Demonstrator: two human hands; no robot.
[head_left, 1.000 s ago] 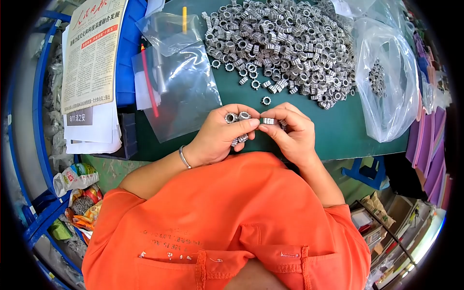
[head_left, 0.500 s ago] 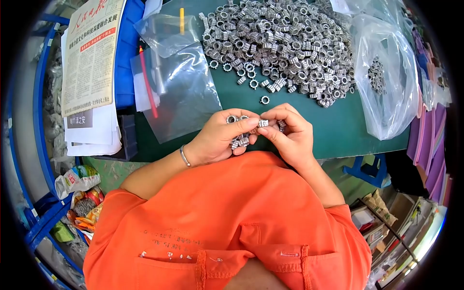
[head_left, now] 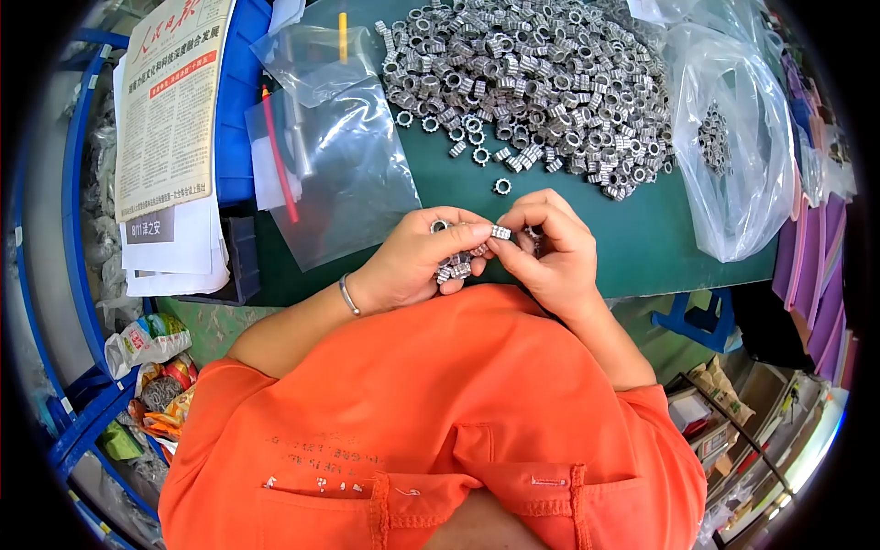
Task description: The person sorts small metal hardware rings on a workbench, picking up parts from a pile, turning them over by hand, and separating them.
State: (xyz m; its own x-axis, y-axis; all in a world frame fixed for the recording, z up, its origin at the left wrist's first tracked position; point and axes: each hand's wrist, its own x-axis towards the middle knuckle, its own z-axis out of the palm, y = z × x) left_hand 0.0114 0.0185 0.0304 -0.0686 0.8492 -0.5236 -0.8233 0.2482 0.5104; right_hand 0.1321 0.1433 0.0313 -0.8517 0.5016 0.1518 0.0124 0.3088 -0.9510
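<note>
Close to the table's front edge, my left hand (head_left: 414,252) is curled around several small toothed metal rings (head_left: 454,266). My right hand (head_left: 553,246) pinches one metal ring (head_left: 500,233) between thumb and forefinger, right beside the left fingertips. Another ring (head_left: 532,235) shows partly between the curled fingers of my right hand. One loose ring (head_left: 501,186) lies on the green table just beyond both hands. Farther back spreads a large pile of the same rings (head_left: 541,87).
A clear plastic bag (head_left: 733,156) with small metal parts stands at right. On the left lie a flat clear bag (head_left: 344,174), a red pen (head_left: 280,160), a yellow stick (head_left: 343,38) and a newspaper (head_left: 174,110) by a blue bin (head_left: 240,101). A blue stool (head_left: 697,321) is below.
The ring pinched in my right hand has turned slightly and sits a little higher. My right fingers have shifted slightly up; my left hand stays nearly in place.
</note>
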